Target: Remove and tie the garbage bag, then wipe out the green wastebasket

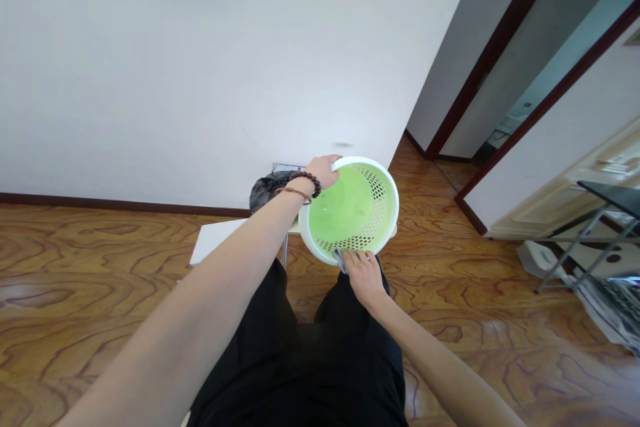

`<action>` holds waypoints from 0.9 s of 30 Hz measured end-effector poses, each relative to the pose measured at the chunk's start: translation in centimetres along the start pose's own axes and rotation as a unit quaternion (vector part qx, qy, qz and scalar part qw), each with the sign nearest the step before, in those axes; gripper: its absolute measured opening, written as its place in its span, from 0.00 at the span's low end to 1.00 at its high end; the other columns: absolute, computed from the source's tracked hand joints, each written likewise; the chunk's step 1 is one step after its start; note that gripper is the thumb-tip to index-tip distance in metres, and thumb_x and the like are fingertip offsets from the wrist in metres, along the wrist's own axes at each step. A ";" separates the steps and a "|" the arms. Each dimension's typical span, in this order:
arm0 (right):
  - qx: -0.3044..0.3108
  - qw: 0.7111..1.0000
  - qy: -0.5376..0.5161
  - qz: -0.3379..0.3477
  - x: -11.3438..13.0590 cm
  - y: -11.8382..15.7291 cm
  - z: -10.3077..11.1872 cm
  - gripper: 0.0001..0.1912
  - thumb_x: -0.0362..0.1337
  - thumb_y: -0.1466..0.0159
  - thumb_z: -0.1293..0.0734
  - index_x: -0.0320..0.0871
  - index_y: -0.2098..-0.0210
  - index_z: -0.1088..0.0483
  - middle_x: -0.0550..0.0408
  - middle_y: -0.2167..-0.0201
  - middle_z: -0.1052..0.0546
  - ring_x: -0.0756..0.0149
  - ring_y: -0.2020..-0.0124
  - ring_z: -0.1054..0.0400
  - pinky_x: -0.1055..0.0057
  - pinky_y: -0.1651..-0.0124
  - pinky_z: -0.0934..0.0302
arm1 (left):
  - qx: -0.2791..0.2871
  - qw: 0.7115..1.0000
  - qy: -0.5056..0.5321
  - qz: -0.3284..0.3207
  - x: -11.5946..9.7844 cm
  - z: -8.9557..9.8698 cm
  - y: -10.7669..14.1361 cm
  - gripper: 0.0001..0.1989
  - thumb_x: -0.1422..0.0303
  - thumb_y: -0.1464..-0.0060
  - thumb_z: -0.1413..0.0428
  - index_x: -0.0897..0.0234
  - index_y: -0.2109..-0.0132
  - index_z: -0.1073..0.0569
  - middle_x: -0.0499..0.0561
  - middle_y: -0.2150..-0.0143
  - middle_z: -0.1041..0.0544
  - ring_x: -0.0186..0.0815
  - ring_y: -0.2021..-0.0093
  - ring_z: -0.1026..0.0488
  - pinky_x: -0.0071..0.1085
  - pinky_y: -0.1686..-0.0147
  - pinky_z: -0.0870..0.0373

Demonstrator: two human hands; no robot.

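Note:
A round plastic basket (pixel 345 203), green inside with a white rim and rows of holes around its wall, is held tilted in front of my knees. My left hand (pixel 323 172), with bracelets at the wrist, is closed on the rim at its upper left. At the near edge, my right hand (pixel 364 273) presses a small greyish cloth (pixel 341 259) against the rim. Most of the cloth is hidden under the fingers. The basket's outer side is out of sight.
Behind my left wrist sits a black plastic bag (pixel 265 192). A white board-like surface (pixel 217 239) lies left of my knees. The white wall (pixel 200 80) rises just ahead. To the right stand a doorway frame (pixel 480 73) and a dark-topped folding table (pixel 613 197).

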State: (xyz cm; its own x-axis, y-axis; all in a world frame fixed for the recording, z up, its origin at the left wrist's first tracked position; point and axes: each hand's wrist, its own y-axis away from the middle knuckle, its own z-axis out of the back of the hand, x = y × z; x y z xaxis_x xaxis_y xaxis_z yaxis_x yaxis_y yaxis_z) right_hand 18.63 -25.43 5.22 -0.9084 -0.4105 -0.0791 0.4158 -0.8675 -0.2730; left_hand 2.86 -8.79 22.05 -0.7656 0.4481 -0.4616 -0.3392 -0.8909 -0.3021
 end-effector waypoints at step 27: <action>-0.041 0.998 -0.042 0.038 -2.3 -1.6 -2.9 0.19 0.28 0.35 0.42 0.39 0.46 0.34 0.46 0.46 0.29 0.61 0.45 0.40 0.61 0.44 0.48 | -0.126 0.977 0.125 0.120 4.5 -0.5 4.9 0.25 0.74 0.56 0.47 0.65 0.47 0.28 0.53 0.54 0.22 0.39 0.56 0.26 0.31 0.52 0.33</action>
State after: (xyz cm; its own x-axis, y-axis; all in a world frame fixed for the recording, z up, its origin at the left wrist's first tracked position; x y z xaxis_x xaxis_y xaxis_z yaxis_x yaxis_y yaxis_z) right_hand 19.95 -22.32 3.09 -0.8660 -0.4995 -0.0234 0.4757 -0.8085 -0.3464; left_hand -1.97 -11.08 18.03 -0.6376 0.2618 -0.7245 0.0031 -0.9396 -0.3422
